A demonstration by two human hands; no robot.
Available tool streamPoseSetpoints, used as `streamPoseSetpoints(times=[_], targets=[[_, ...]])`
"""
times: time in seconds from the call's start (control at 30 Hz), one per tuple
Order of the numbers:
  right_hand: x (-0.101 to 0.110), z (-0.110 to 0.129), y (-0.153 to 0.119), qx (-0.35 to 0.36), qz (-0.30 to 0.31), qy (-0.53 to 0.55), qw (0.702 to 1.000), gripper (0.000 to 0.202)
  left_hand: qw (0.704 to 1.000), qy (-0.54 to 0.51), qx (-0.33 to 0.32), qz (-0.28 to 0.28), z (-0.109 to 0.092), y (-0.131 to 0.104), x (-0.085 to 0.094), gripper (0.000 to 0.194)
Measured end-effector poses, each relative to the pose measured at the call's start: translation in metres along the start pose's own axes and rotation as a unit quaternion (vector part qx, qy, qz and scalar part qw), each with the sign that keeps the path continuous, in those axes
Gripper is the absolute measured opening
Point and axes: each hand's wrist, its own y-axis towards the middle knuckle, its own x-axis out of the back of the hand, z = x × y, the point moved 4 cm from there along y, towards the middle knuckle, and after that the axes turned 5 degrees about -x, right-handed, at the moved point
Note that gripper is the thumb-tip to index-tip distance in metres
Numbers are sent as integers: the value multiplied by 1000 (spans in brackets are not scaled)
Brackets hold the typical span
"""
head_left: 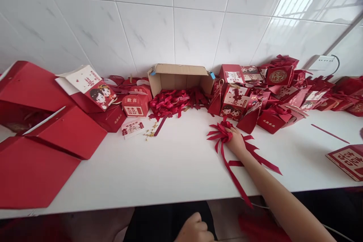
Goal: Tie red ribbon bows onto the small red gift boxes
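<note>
My right hand (235,140) reaches across the white table and grips a bunch of red ribbons (222,133). Its fingers are closed around the gathered part, and the loose tails fan out over the tabletop. One long tail hangs past the front edge. Low in the picture, below the table edge, my left hand (195,230) is curled into a fist over dark clothing; whatever may be inside it is hidden. Just behind the right hand stand red and white gift boxes (234,106) with printed cartoon figures.
An open cardboard box (178,70) by the tiled wall holds a heap of red ribbon bows (170,102). Small gold bells (149,133) lie near a printed card (132,127). Large red cartons (65,132) fill the left side. Another red box (347,160) sits at far right.
</note>
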Motion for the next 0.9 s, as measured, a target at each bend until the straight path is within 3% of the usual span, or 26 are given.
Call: streamPoseSetpoints(times=[0.07,0.1,0.2,0.37,0.5,0.57,0.63,0.7,0.8,0.9], targets=[[3,16,4,6,13,7,1000,32,983,-128,117,61,-6,5,-33,20],[2,26,6,10,20,10,1000,33,975,-152,143,71,-10,7,-42,18],[-8,60,7,29,41,22,998,34,964,-178,182,76,-24,2,-43,12],[-46,142,-13,98,85,51,990,29,951,-159,263,43,-29,-44,-9,26],[-77,225,-46,180,118,79,973,35,933,-113,342,-3,-12,-83,24,25],[-88,267,-63,217,131,100,962,40,922,-87,377,-27,-1,-98,39,44],[-94,305,-79,261,143,136,945,47,909,-61,409,-50,9,-111,53,59],[-94,333,-90,306,145,160,927,51,897,-40,435,-72,18,-121,64,54],[-83,343,-94,354,138,185,906,46,886,-27,454,-93,26,-130,72,49],[-63,299,-80,269,131,193,934,33,893,-51,439,-87,25,-130,66,52]])
